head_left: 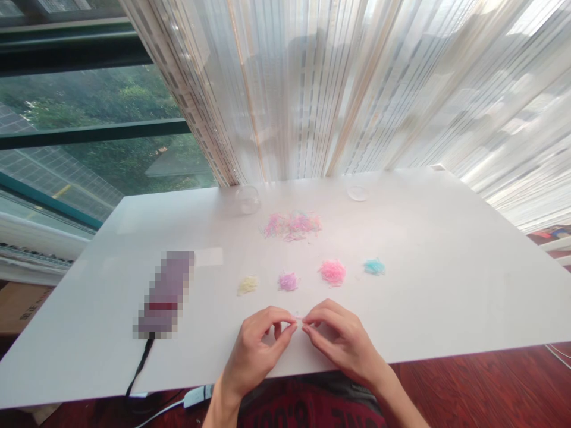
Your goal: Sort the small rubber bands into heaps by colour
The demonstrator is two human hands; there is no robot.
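Tiny rubber band (300, 321), barely visible, pinched between the fingertips of the left hand (256, 351) and right hand (341, 342) just above the worktop (446, 285); sorted yellow pile (247, 285), purple pile (288, 281), pink pile (332, 271) and blue pile (374, 267) lie beyond, mixed heap (292, 226) farther.

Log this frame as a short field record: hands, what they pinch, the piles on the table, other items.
left hand: fingertips pinched, meeting the right hand's
right hand: fingertips pinched, meeting the left hand's
held item: too small to tell
sorted piles: small yellow pile, small purple pile, small pink pile, small teal pile, in a row
unsorted: mixed pastel pile, behind the row
surface: white table
far edge: clear round container, clear round lid
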